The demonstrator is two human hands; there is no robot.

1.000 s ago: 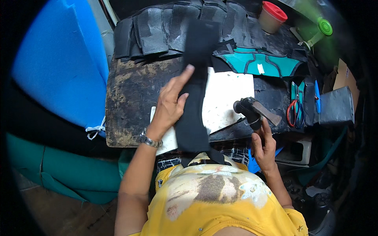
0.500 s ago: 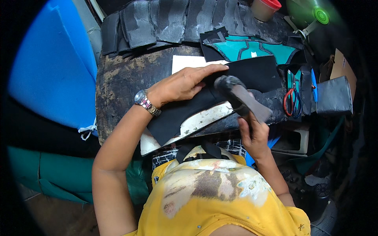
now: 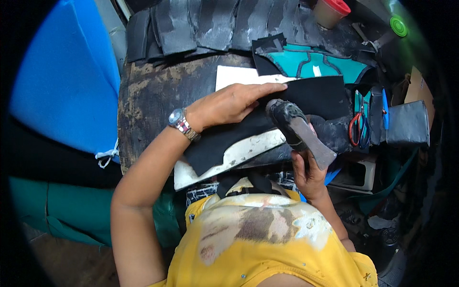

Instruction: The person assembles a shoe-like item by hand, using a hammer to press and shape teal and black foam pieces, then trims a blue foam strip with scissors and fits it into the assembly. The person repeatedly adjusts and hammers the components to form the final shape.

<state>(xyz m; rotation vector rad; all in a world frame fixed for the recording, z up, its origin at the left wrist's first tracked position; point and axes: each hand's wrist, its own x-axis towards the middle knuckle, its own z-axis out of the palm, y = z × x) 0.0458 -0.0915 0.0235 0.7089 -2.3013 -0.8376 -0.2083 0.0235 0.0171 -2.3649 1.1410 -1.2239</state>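
— What is the left hand [image 3: 229, 103] doing?

— It lies flat, fingers stretched out and together, pressing down on a black piece of fabric [image 3: 267, 119]. It grips nothing; the palm and fingers simply rest on the cloth. There is a metal wristwatch [image 3: 182, 123] on that wrist.

— And where does the fabric lie?

— Across the middle of the bench [image 3: 148, 95], running from near the front edge up toward the right side. It rests on a white board [image 3: 234, 155] whose worn front edge shows beneath it near the front edge of the bench, and another bit of the white board shows just behind the fingers.

— The right hand [image 3: 308, 174]?

— It is closed around the handle of a hammer [image 3: 296, 126], down at the front edge of the bench. The dark, scuffed head of the hammer sits over the fabric, just beside the left fingertips; I cannot tell whether it touches the cloth.

— What else is around?

— Red-handled scissors [image 3: 357, 128] and a blue pen [image 3: 385, 109] lie toward the right edge, beside a dark pouch [image 3: 406, 124]. A teal and black shaped piece [image 3: 311, 64] lies behind the fabric. Along the back edge overlapping grey-black strips [image 3: 205, 26] are laid in a row, and a cup with a red lid [image 3: 331, 10] stands near the back right corner. A big blue sheet [image 3: 62, 81] lies to the left of the bench.
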